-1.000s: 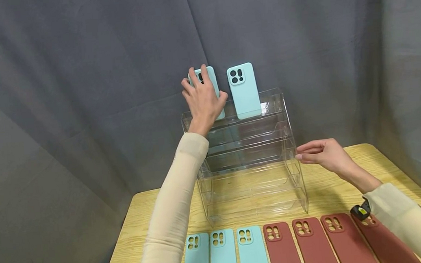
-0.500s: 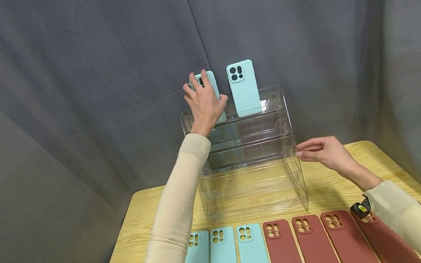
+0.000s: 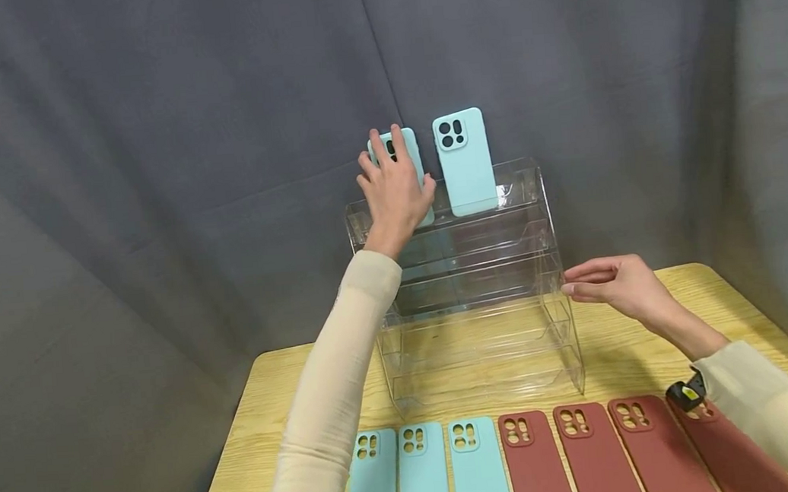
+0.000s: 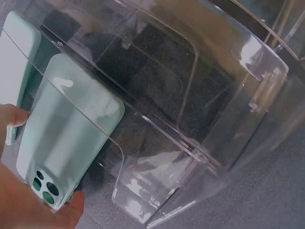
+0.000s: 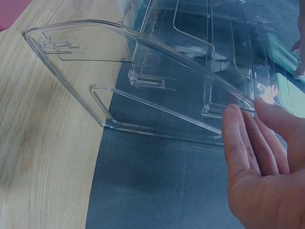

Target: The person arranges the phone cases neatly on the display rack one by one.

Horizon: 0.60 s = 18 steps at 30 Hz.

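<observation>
A clear acrylic tiered display stand (image 3: pixel 480 301) stands on the table. In its top tier, my left hand (image 3: pixel 393 193) grips a mint phone case (image 4: pixel 71 129) by its sides, thumb on one edge and fingers on the other. The case stands upright behind the tier's front lip, partly covered by my hand in the head view. To its right, apart from it, another mint phone case (image 3: pixel 467 165) leans in the same tier. My right hand (image 3: pixel 624 291) is at the stand's right side panel (image 5: pixel 157 90), fingers nearly straight and fingertips against its edge.
Along the wooden table's (image 3: pixel 261 408) front lie a row of phone cases: three mint ones, including a mint case (image 3: pixel 423 472), then several dark red ones, including a red case (image 3: pixel 540 464). A grey curtain (image 3: pixel 222 136) hangs behind.
The left-hand case sits slightly lower in the top tier than one second ago, my left hand lowering with it. My right hand stays at the stand's side. The head view shifts slightly.
</observation>
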### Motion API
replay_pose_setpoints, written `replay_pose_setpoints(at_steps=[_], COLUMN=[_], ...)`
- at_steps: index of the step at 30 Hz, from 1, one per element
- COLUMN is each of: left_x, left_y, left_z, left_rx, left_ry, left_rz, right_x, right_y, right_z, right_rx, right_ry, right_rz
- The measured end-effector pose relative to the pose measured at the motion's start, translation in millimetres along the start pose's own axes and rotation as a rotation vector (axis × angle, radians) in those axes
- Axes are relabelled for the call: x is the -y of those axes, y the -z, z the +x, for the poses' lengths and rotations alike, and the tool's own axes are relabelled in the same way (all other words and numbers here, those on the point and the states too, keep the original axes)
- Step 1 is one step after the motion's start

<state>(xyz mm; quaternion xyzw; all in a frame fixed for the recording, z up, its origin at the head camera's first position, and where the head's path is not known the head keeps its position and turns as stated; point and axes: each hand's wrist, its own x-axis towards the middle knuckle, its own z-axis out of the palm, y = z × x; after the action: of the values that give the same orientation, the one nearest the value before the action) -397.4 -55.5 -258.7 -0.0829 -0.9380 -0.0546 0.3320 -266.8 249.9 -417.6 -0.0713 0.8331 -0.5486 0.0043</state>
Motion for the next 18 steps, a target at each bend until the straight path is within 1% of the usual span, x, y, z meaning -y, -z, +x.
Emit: replay_pose_setpoints(at_steps=[5,7,9,12,14,18], left_x=[2.9,5.1,7.5,11.5,14.7,23.6], left_y=[4.4,7.2,10.8,17.4,21.1,26.7], left_z=[-8.5,-13.6,-19.1,-29.3,-37.3,-55.4], left_rx=[-0.059,-0.077,-0.087,-0.079,-0.066,-0.053], left_ry=[-0.035,-0.044,-0.045,-0.049,-0.064,-0.11], left_rz=[0.016,-0.006,-0.053,-0.139,-0.186,-0.231], right_x=[1.0,1.2,1.0,0.3,-0.4,-0.4], right_y=[0.4,0.5,0.7,1.4,2.4,4.3], right_z=[0.6,0.3,-0.2,-1.9,-2.9,-3.4], right_rx=[0.007,0.006,0.002,-0.011,-0.019,-0.031], right_ry=[0.004,0.004,0.004,0.001,-0.001,0.002], right_rz=[-0.003,-0.018,-0.038,-0.063,-0.073,-0.09])
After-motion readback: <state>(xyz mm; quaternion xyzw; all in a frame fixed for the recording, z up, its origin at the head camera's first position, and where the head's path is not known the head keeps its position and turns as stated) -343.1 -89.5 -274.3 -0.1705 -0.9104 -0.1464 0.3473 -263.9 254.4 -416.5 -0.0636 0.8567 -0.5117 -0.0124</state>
